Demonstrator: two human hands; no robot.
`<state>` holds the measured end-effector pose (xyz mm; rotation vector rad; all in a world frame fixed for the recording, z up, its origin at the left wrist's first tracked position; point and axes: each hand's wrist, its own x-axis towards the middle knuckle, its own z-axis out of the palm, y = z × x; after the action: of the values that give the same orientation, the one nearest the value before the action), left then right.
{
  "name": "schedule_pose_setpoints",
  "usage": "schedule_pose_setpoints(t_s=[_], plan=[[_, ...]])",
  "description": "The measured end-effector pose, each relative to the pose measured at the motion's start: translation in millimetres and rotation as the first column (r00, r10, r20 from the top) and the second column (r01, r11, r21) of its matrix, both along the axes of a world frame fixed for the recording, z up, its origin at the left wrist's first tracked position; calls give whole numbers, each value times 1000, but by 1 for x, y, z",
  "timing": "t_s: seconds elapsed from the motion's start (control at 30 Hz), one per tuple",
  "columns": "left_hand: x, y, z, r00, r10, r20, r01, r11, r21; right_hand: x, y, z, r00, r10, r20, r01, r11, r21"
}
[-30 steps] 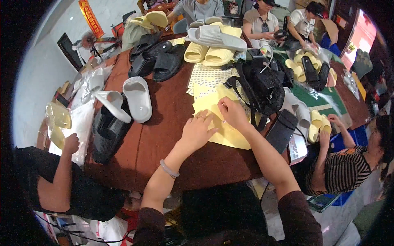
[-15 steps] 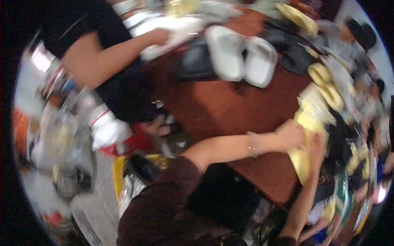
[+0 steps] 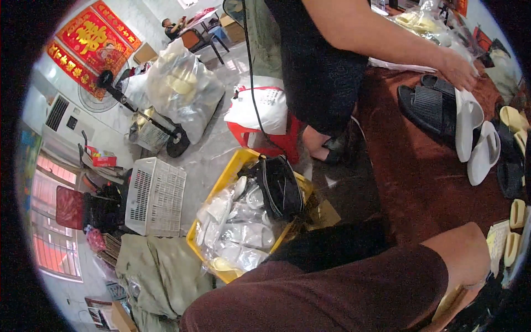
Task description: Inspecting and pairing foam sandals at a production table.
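Observation:
My left forearm [image 3: 464,249], below a dark brown sleeve, bends down at the lower right. A bracelet [image 3: 474,285] circles its wrist; the fingers are lost at the dark rim. Below it a strip of skin, apparently my right forearm [image 3: 456,312], shows beside a pale yellow piece [image 3: 449,299]; the right fingers are hidden. Close by lie a printed sheet [image 3: 497,243] and small pale yellow slippers [image 3: 512,249]. Farther off, a white slipper [image 3: 468,124] and its mate [image 3: 484,154] stand beside black ridged slippers [image 3: 423,110] on the reddish-brown table [image 3: 426,193].
Another person's hand [image 3: 459,67] hangs just above the white slippers. Left of the table, a yellow crate [image 3: 194,232] holds bagged pale slippers and a black bag [image 3: 279,185]. A red stool [image 3: 243,136], a white basket [image 3: 157,196] and a fan [image 3: 105,80] stand on the floor.
The view has swung left, bringing the floor and crate in and shifting the table rightward. My hands, earlier together on a yellow piece, are now at the dark rim. The other person's hand is over the slippers.

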<state>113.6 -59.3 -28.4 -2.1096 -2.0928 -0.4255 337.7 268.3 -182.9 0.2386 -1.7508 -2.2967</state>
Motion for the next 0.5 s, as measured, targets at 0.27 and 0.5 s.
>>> schedule_pose_setpoints(t_s=[0.27,0.5], plan=[[17,-52,28,947,231,223,-191,964,-184,-5,-26,-31,933,-72,353,-107,880,462],[21,-97,81,830,403,386,-290,903,-317,-52,-33,28,764,-306,569,-325,579,748]])
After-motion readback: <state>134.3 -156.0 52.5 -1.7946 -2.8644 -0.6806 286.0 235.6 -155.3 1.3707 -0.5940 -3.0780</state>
